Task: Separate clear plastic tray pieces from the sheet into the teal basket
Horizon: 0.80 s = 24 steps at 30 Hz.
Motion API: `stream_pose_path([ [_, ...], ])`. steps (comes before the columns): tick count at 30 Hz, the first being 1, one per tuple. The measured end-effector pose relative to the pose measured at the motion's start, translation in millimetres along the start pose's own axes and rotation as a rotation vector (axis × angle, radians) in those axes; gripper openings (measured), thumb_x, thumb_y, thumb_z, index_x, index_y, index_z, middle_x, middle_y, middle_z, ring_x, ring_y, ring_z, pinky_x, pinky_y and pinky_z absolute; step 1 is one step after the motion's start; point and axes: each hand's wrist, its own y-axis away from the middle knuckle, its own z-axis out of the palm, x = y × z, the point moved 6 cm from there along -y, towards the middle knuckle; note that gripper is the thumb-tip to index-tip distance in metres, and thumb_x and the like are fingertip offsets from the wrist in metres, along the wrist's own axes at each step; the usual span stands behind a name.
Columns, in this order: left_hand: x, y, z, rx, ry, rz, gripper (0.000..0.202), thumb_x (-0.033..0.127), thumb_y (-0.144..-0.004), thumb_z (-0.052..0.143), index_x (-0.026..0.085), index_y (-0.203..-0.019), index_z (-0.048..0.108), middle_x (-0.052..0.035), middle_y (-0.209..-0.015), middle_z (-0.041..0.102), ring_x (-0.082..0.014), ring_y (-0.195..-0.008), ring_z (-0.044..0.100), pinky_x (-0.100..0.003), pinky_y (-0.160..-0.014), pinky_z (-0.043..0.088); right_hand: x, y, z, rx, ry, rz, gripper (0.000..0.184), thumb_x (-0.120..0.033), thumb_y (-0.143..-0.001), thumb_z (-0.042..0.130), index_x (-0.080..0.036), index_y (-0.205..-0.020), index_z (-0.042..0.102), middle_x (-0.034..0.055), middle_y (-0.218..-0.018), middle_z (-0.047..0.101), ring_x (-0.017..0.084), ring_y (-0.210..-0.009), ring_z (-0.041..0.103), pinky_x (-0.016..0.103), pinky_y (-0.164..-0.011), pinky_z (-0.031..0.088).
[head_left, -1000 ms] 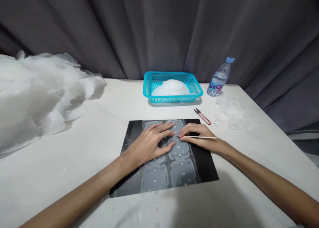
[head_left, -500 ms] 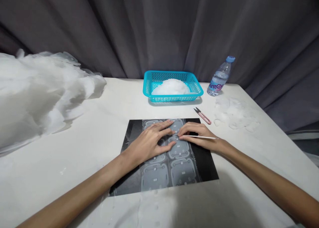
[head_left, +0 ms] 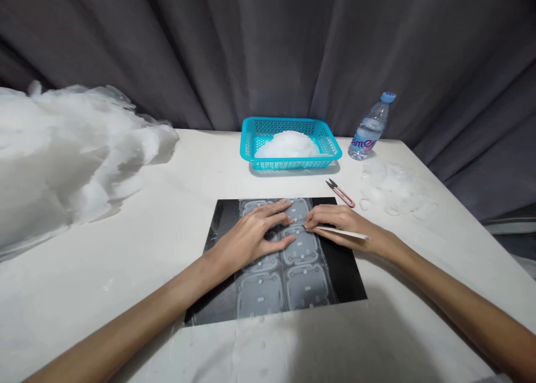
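Observation:
A black mat [head_left: 349, 282] lies on the table under a clear film sheet that carries rows of translucent rounded-square pieces [head_left: 307, 285]. My left hand [head_left: 259, 229] rests on the film with its fingers spread, covering part of the pieces. Pinched in my right hand [head_left: 339, 221] is a slim white pen-like tool [head_left: 345, 233]. Its thin dark tip points left, at the gap between two pieces in the right column, close to my left fingertips. Whether the tip touches the film I cannot tell.
Behind the mat stands a turquoise basket [head_left: 293, 165] with a white heap [head_left: 288, 144] in it. Pink-handled thread snips [head_left: 341, 193] lie to its front right. A water bottle [head_left: 371, 129], clear scraps [head_left: 393, 188] and a big pile of filmy sheets [head_left: 75, 159] surround the work area.
My right hand has shifted slightly right with the tool, which now tilts down a little more at its back end. My left hand stays in the same place.

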Motion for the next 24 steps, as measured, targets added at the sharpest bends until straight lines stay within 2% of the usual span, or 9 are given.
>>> stream_pose_path([
  [6,-4.4,0.0,0.8,-0.001,0.044,-0.009,0.037,0.051,-0.097,0.070,0.021,-0.118,0.075,-0.0127,-0.158,0.058,-0.0324,-0.143,0.058,-0.051,-0.118,0.049,-1.2,-1.9,-13.6,0.014,-0.082,0.066,0.019,-0.032,-0.107,0.057,-0.023,-0.109,0.074,0.0081,-0.110,0.076,0.024,-0.100,0.073,0.037,-0.091,0.058],
  [16,-2.9,0.6,3.7,-0.007,0.020,-0.022,0.037,0.048,-0.097,0.071,0.021,-0.122,0.072,-0.0124,-0.160,0.055,-0.0303,-0.146,0.055,-0.049,-0.122,0.046,-0.7,-4.6,-1.9,0.012,-0.030,0.009,0.020,-0.031,-0.109,0.054,-0.023,-0.113,0.072,0.0083,-0.111,0.076,0.025,-0.104,0.071,0.039,-0.094,0.057],
  [21,-3.3,0.6,2.5,-0.015,0.059,-0.026,0.037,0.049,-0.098,0.070,0.022,-0.123,0.071,-0.0120,-0.161,0.054,-0.0309,-0.147,0.054,-0.049,-0.122,0.045,-2.8,-5.8,8.0,-0.009,0.155,-0.062,0.025,-0.032,-0.112,0.048,-0.022,-0.114,0.071,0.0097,-0.113,0.075,0.023,-0.107,0.071,0.036,-0.091,0.057],
  [24,-4.6,0.9,0.4,-0.016,0.141,-0.083,0.058,0.052,-0.096,0.072,0.026,-0.145,0.054,-0.0122,-0.158,0.057,-0.0311,-0.145,0.056,-0.050,-0.120,0.047,-4.2,-8.1,16.4,0.038,0.392,-0.117,0.030,-0.030,-0.113,0.044,-0.020,-0.120,0.071,0.0123,-0.117,0.076,0.024,-0.107,0.072,0.035,-0.088,0.059],
])
